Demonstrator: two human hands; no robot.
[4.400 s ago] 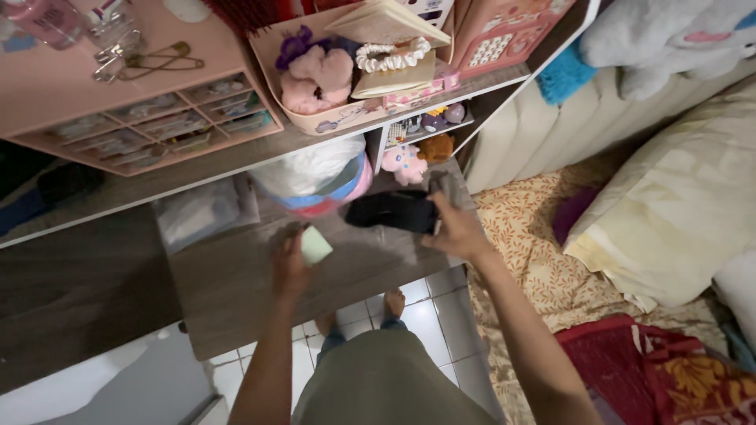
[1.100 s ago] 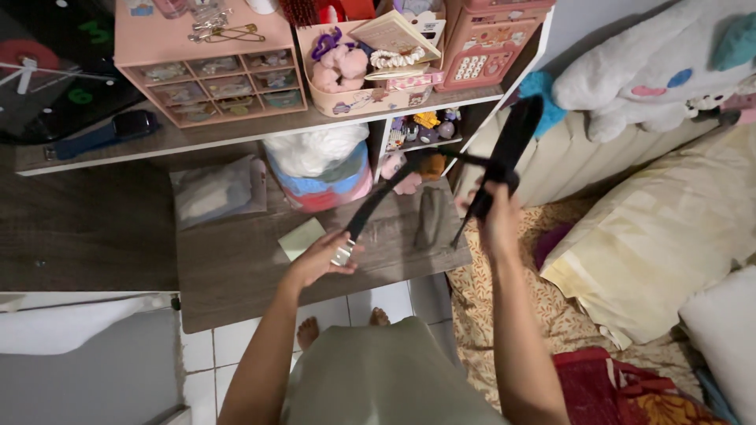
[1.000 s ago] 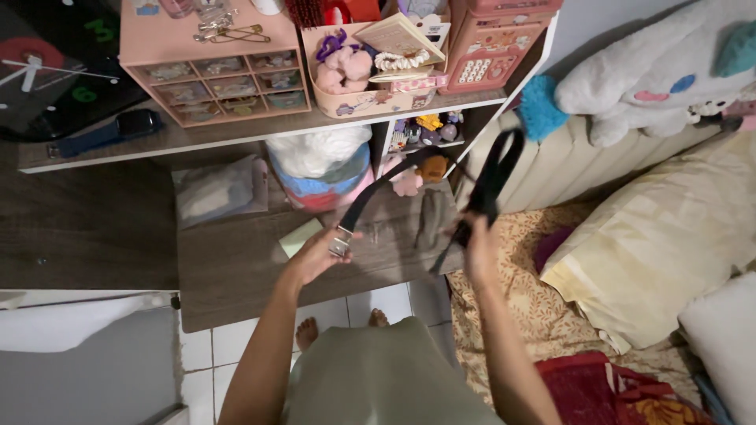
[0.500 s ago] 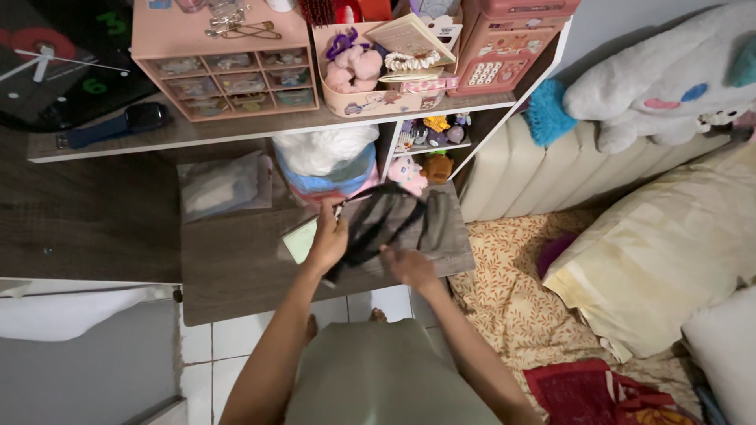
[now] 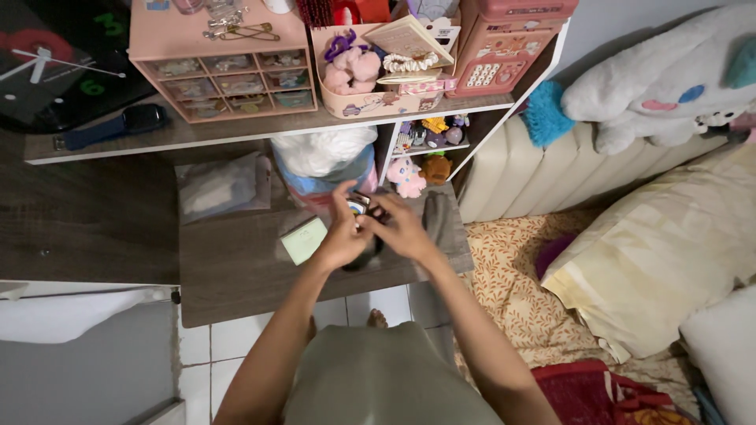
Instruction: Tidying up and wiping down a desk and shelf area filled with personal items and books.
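Holding a bunched-up black belt (image 5: 367, 250) between them, both hands meet over the front part of the low wooden table (image 5: 236, 275), just above its near edge. Left hand (image 5: 340, 236) is curled w/ fingers closed round the belt's left side, thumb up; right hand (image 5: 400, 228) pinches in from the right, fingers closed on the same bundle near a small shiny buckle bit (image 5: 361, 206). Belt is gathered into a tight coil/wad, so no clear long axis now; the dark mass runs roughly from the buckle at the far end down toward the person, lower end poking out under the palms. Exactly how the strap is folded inside the grip: can't tell, hands cover it.

Vs 1 s ago: belt was stretched out long btw the hands, running up-right toward the bed, right hand raised high. Half a sec ago it hung in loose loops. Now hands have come together and it's compacted.

Just left of the left hand, a pale green notepad (image 5: 304, 239) lies flat on the table, nr but not touching. Right of the hands, a grey cloth item (image 5: 438, 223) lies on the table's right part. Further back: clear plastic bag (image 5: 216, 186), a white/blue/pink bundle (image 5: 323, 161) under the shelf. On the shelf above, pink drawer organiser (image 5: 228, 75) and a pink basket (image 5: 370, 98) of plush bits. Far right: bed w/ cream pillow (image 5: 669, 252), white plush toy (image 5: 669, 71).
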